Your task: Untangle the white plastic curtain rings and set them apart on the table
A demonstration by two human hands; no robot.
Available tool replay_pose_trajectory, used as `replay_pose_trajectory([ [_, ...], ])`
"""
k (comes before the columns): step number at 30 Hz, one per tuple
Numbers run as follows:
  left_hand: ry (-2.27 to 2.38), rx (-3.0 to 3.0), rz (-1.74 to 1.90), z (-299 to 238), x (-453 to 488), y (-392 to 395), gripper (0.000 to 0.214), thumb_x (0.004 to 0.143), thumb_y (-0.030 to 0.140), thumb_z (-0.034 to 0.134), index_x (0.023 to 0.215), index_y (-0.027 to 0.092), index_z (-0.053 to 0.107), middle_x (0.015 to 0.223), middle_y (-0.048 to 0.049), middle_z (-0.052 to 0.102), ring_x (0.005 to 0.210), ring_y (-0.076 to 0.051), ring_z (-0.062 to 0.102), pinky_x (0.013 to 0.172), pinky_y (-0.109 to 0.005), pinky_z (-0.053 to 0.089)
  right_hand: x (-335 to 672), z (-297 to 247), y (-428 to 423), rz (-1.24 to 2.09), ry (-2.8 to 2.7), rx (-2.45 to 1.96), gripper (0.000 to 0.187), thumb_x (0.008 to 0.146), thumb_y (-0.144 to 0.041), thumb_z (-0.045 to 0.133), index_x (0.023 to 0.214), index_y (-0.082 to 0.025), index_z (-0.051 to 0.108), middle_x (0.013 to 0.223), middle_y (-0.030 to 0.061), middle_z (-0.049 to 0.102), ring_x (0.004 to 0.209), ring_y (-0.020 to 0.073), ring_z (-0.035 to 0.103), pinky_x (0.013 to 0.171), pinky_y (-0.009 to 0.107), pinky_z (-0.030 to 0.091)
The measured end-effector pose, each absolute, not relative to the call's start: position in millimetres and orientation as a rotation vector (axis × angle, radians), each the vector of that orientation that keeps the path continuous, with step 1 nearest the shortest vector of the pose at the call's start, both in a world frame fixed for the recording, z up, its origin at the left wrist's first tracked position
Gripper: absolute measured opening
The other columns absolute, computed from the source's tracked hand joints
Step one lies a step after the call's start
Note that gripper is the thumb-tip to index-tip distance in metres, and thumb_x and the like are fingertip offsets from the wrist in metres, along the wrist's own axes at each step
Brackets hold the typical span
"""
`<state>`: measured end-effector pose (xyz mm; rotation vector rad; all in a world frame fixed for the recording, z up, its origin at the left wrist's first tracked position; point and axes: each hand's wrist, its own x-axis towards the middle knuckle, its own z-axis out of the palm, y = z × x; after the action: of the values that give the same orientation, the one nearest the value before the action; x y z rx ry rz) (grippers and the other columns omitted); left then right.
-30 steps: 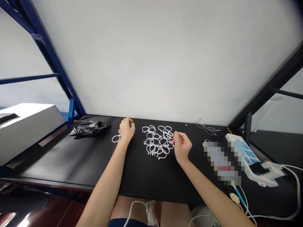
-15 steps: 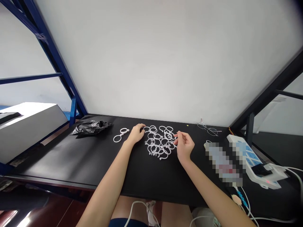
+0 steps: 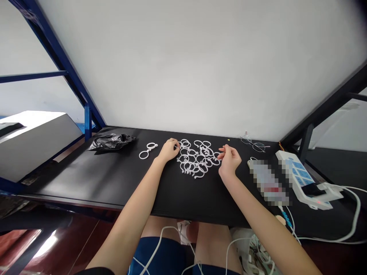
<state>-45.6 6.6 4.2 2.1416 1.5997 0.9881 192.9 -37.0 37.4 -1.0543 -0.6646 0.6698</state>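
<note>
Loosely heaped white plastic rings, several with small gaps and knobbed ends, lie flat on the black table. At the pile's left edge is my left hand, its fingers curled and closed on the edge of a ring. My right hand is at the right edge, fingers bent and fingertips closed at the outermost ring; its exact grip is partly hidden. Apart from the heap, two joined-looking rings lie left of my left hand.
A crumpled black plastic bag lies at the back left. To the right are eyeglasses, a blurred phone-like object with a cable, and a white power strip. A white wall rises behind the table.
The view has tilted down, so everything appears higher. My right hand has shifted slightly right, and the rings beside it show more. My left hand stays at the pile's left edge.
</note>
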Motion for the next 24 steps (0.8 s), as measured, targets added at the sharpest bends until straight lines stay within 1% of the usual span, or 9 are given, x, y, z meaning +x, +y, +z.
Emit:
replay_pose_trajectory([
  [5, 1.606, 2.157, 1.011, 3.3, -45.0, 7.9, 0.009, 0.076, 0.014, 0.05, 0.073, 0.019, 0.057, 0.106, -0.0076, 0.059, 0.101, -0.022, 0.055, 0.092, -0.036, 0.045, 191.9, 39.4, -37.3, 0.7, -0.652, -1.049, 0.019, 0.074, -0.034, 0.064, 0.071, -0.016, 0.06, 0.061, -0.0017, 0.063, 0.037, 0.0055, 0.047, 0.038, 0.02, 0.038],
  [9, 1.524, 2.067, 1.211, 13.8, -40.8, 4.6, 0.015, 0.079, 0.011, 0.041, 0.07, 0.019, 0.051, 0.095, -0.0064, 0.059, 0.088, -0.018, 0.057, 0.084, -0.033, 0.047, 191.5, 42.9, -38.9, 0.748, -0.63, -1.044, 0.021, 0.073, -0.036, 0.065, 0.07, -0.016, 0.058, 0.062, -0.0023, 0.063, 0.037, 0.005, 0.046, 0.037, 0.02, 0.036],
  [12, 1.452, 1.958, 1.4, 26.4, -34.5, -1.5, 0.017, 0.077, 0.009, 0.038, 0.065, 0.019, 0.045, 0.094, -0.0059, 0.062, 0.088, -0.017, 0.057, 0.084, -0.031, 0.046, 189.7, 46.5, -42.4, 0.798, -0.639, -1.017, 0.019, 0.072, -0.034, 0.066, 0.07, -0.017, 0.059, 0.063, -0.0022, 0.062, 0.038, 0.005, 0.047, 0.038, 0.02, 0.036],
  [15, 1.363, 1.877, 1.547, 34.4, -29.9, -5.2, 0.015, 0.073, 0.01, 0.037, 0.062, 0.018, 0.042, 0.092, -0.0056, 0.062, 0.091, -0.018, 0.057, 0.083, -0.031, 0.046, 186.2, 48.8, -46.5, 0.773, -0.708, -1.004, 0.02, 0.074, -0.035, 0.065, 0.07, -0.017, 0.059, 0.062, -0.0024, 0.061, 0.038, 0.0051, 0.047, 0.039, 0.021, 0.037],
  [17, 1.327, 1.735, 1.552, 34.9, -28.9, -3.9, 0.012, 0.071, 0.013, 0.037, 0.061, 0.018, 0.043, 0.091, -0.0056, 0.063, 0.085, -0.017, 0.057, 0.077, -0.03, 0.047, 184.2, 49.1, -48.3, 0.746, -0.759, -0.997, 0.02, 0.076, -0.035, 0.064, 0.07, -0.017, 0.059, 0.063, -0.0026, 0.061, 0.039, 0.0051, 0.047, 0.039, 0.021, 0.036],
  [20, 1.209, 1.478, 1.46, 30.7, -28.0, 1.8, 0.008, 0.066, 0.017, 0.04, 0.059, 0.017, 0.044, 0.087, -0.0052, 0.063, 0.074, -0.016, 0.055, 0.064, -0.028, 0.047, 183.6, 48.8, -48.7, 0.741, -0.779, -0.997, 0.02, 0.077, -0.035, 0.063, 0.07, -0.017, 0.058, 0.063, -0.0027, 0.061, 0.038, 0.0051, 0.046, 0.039, 0.021, 0.036],
  [22, 1.116, 1.351, 1.374, 28.0, -25.7, 5.1, 0.006, 0.062, 0.017, 0.042, 0.057, 0.016, 0.044, 0.082, -0.0042, 0.062, 0.069, -0.014, 0.054, 0.062, -0.027, 0.047, 184.3, 49.1, -48.2, 0.753, -0.763, -1.003, 0.02, 0.076, -0.035, 0.063, 0.07, -0.017, 0.058, 0.062, -0.0028, 0.061, 0.038, 0.0051, 0.046, 0.039, 0.021, 0.035],
  [24, 1.047, 1.265, 1.317, 27.3, -21.7, 6.2, 0.004, 0.06, 0.017, 0.045, 0.057, 0.016, 0.045, 0.075, -0.0027, 0.061, 0.065, -0.012, 0.054, 0.063, -0.027, 0.047, 184.9, 49.8, -47.9, 0.765, -0.744, -1.002, 0.02, 0.075, -0.035, 0.064, 0.069, -0.017, 0.059, 0.062, -0.0026, 0.061, 0.038, 0.0051, 0.047, 0.039, 0.021, 0.035],
])
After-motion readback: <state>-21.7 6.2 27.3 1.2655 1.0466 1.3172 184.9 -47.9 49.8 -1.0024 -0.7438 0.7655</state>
